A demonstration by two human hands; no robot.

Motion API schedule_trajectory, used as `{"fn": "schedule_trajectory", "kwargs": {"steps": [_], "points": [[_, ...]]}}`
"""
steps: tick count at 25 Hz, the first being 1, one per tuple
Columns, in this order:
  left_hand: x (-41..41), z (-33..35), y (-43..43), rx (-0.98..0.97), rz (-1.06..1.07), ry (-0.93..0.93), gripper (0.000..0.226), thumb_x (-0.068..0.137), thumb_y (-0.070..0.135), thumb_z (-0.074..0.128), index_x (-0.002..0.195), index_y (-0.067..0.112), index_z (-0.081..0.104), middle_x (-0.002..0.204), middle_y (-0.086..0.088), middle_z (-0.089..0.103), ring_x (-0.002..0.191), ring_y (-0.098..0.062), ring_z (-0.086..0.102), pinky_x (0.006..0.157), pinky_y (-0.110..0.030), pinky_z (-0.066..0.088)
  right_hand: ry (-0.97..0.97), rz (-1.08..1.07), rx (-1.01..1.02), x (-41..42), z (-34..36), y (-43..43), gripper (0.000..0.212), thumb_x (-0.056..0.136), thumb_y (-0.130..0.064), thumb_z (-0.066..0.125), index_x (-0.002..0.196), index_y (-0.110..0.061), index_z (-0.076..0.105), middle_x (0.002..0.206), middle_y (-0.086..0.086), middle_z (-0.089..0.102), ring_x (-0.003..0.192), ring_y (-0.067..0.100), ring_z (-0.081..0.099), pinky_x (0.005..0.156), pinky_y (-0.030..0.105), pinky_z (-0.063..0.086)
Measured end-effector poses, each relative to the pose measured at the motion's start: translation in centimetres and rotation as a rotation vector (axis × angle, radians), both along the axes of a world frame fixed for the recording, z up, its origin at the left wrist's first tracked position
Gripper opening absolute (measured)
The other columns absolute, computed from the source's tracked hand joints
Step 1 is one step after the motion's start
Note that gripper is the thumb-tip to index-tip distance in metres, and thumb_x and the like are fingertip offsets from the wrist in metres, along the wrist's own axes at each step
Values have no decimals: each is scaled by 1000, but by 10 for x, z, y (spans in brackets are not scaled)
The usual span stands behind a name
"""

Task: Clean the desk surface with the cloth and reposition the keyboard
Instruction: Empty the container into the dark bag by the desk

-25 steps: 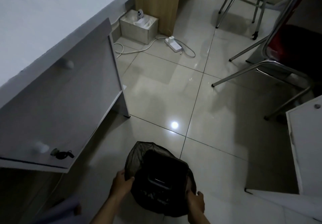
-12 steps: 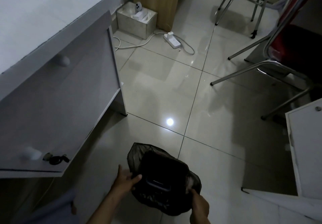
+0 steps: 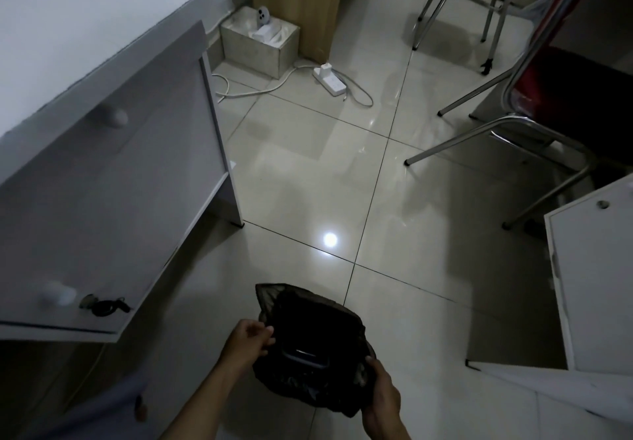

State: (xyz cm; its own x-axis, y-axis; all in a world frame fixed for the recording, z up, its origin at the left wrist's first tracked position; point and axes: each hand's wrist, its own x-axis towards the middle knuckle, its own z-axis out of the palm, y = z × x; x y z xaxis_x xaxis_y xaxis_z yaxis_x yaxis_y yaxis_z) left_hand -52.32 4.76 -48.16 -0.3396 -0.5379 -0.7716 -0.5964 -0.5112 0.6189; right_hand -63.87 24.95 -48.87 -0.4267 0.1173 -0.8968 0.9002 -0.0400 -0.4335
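Observation:
A black plastic bag (image 3: 310, 343) over a dark bin stands on the tiled floor at the bottom middle of the head view. My left hand (image 3: 248, 338) pinches the bag's left rim with curled fingers. My right hand (image 3: 382, 395) grips the bag's right side near its lower edge. A dark flat object with a pale edge (image 3: 305, 357) shows inside the bag. The white desk (image 3: 85, 39) runs along the left, with its top seen only at an angle. No cloth or keyboard is in sight.
A white cabinet door (image 3: 113, 179) under the desk hangs open, keys (image 3: 102, 304) in its lock. On the floor beyond lie a grey box (image 3: 260, 45) and a white power strip (image 3: 330, 80) with cables. Metal chairs (image 3: 513, 124) stand right, another white cabinet (image 3: 592, 285) lower right.
My left hand lifted off the bag's rim, then closed on it again in a pinch. My right hand slid a little lower on the bag's right side. The view shifted slightly.

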Motion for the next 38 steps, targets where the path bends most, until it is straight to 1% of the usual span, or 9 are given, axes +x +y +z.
{"fn": "schedule_trajectory", "kwargs": {"steps": [2, 5, 10, 16, 20, 25, 28, 32, 38], "points": [[0, -5, -1, 34, -92, 40, 34, 88, 11, 62, 118, 9, 45, 111, -17, 60, 83, -23, 61, 62, -29, 48, -43, 6, -52, 0, 1, 0, 34, 83, -7, 67, 114, 5, 61, 109, 21, 64, 100, 39, 63, 98, 51, 48], [-2, -9, -5, 77, -309, 20, 46, 87, 18, 65, 130, 22, 50, 136, -10, 47, 122, -28, 51, 94, -35, 49, -51, 39, -87, -1, 4, -2, 45, 81, -5, 67, 123, 9, 57, 108, 22, 65, 100, 39, 64, 99, 51, 47], [-2, -9, -15, -10, -440, -232, 58, 85, 36, 66, 137, 40, 43, 158, -18, -14, 147, -35, 1, 119, -44, 16, -48, 142, -26, -9, 1, 0, 40, 95, 0, 45, 134, 9, 44, 132, 31, 51, 125, 43, 48, 106, 47, 38], [-6, -5, -30, 199, -160, 79, 62, 79, 4, 71, 137, 6, 48, 141, -16, 47, 127, -24, 48, 100, -28, 39, 123, 289, 25, -14, -26, -20, 51, 97, 8, 30, 147, -1, 26, 149, 24, 34, 136, 38, 37, 111, 49, 32], [-9, -4, -35, 27, 32, 57, 32, 77, -3, 71, 108, 3, 68, 120, -21, 64, 105, -29, 62, 96, -33, 47, 30, 257, -42, -11, -19, -8, 39, 96, -4, 46, 134, 2, 47, 124, 29, 58, 95, 34, 57, 97, 49, 45], [-3, -4, -36, 90, 89, -32, 59, 75, 5, 75, 128, -3, 50, 128, -27, 55, 103, -33, 61, 92, -39, 50, 149, 50, -48, -14, -5, -3, 35, 88, 0, 58, 122, 7, 58, 99, 18, 65, 86, 29, 61, 83, 36, 52], [-5, 0, -37, 154, 33, 28, 24, 87, 4, 62, 110, -1, 65, 103, -20, 69, 82, -25, 65, 73, -28, 54, 228, 23, -113, -24, 3, -10, 37, 92, -3, 53, 129, -1, 57, 118, 17, 63, 86, 21, 61, 66, 22, 59], [-14, 27, -30, 96, 159, 271, 19, 93, 11, 54, 98, 20, 70, 91, 3, 70, 80, -13, 63, 54, -17, 53, 315, 40, -160, -34, 26, -12, 36, 96, -4, 47, 131, -9, 55, 122, 7, 59, 101, 25, 58, 105, 40, 42], [15, 34, -23, -113, -99, 73, 9, 89, 19, 62, 86, 11, 65, 92, -12, 67, 89, -27, 63, 70, -27, 46, 210, 336, 175, -20, 16, 14, 27, 88, -9, 55, 113, -9, 64, 108, 12, 62, 103, 31, 59, 95, 39, 48]]}}
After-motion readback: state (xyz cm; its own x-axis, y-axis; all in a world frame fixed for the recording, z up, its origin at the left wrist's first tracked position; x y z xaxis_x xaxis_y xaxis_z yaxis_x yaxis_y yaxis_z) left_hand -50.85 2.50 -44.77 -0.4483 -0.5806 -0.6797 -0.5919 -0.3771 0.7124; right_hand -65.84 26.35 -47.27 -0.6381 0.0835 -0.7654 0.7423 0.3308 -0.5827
